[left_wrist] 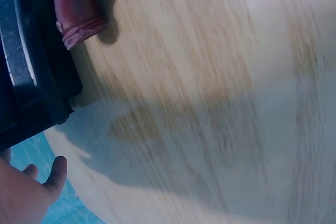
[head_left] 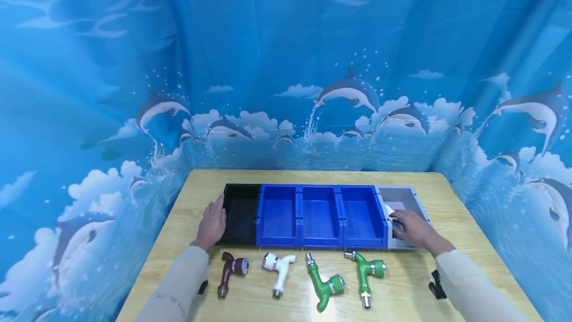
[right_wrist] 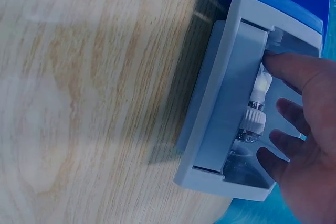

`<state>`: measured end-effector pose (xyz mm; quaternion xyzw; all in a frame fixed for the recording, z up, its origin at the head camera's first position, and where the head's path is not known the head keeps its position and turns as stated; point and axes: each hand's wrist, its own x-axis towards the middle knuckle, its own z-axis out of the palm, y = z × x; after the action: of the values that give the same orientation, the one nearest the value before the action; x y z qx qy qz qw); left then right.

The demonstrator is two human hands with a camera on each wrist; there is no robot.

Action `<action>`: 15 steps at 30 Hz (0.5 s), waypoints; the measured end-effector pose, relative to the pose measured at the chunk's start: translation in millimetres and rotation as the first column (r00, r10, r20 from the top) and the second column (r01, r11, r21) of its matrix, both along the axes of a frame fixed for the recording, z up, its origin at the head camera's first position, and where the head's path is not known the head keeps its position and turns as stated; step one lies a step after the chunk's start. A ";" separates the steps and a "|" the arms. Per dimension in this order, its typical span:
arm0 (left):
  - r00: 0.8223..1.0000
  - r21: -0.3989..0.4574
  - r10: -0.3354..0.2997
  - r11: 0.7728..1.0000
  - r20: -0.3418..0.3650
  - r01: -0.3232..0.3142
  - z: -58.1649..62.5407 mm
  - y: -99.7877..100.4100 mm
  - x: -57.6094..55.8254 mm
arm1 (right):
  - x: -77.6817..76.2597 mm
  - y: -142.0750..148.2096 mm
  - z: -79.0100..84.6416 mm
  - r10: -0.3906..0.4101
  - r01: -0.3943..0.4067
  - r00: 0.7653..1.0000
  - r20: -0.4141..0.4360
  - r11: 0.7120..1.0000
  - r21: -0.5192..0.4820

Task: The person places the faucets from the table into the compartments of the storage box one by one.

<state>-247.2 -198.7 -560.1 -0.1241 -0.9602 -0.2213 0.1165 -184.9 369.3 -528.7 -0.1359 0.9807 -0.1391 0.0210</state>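
My right hand (head_left: pixel 413 230) reaches into the grey bin (head_left: pixel 417 202) at the right end of the bin row. In the right wrist view a white faucet (right_wrist: pixel 253 121) with a ribbed knob lies inside that bin. My thumb and spread fingers hover around the faucet, thumb near its upper end, with gaps between the fingertips and its body. My left hand (head_left: pixel 212 222) rests at the outer left side of the black bin (head_left: pixel 241 212), fingers extended and holding nothing.
Three blue bins (head_left: pixel 319 215) stand between the black and grey ones. In front lie a brown faucet (head_left: pixel 227 272), another white faucet (head_left: pixel 281 270), a green faucet (head_left: pixel 319 282) and a second green faucet (head_left: pixel 364 275). A dolphin-print curtain (head_left: pixel 286 63) surrounds the wooden table (head_left: pixel 268 178).
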 end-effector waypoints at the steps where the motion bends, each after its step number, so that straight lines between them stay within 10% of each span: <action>1: 1.000 0.004 0.001 1.000 0.001 -0.001 -0.2 -0.5 0.4 | 0.7 0.0 -0.1 -0.001 0.001 1.000 -0.005 1.000 -0.005; 15: 0.998 0.040 0.014 0.999 0.057 -0.017 -7.1 -3.0 -3.4 | 16.3 -5.8 6.3 0.010 -0.011 0.993 -0.114 1.000 -0.010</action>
<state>-250.6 -201.7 -567.3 -0.1079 -0.9594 -0.2432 0.0933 -168.6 363.5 -522.4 -0.1488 0.9788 -0.1360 -0.0351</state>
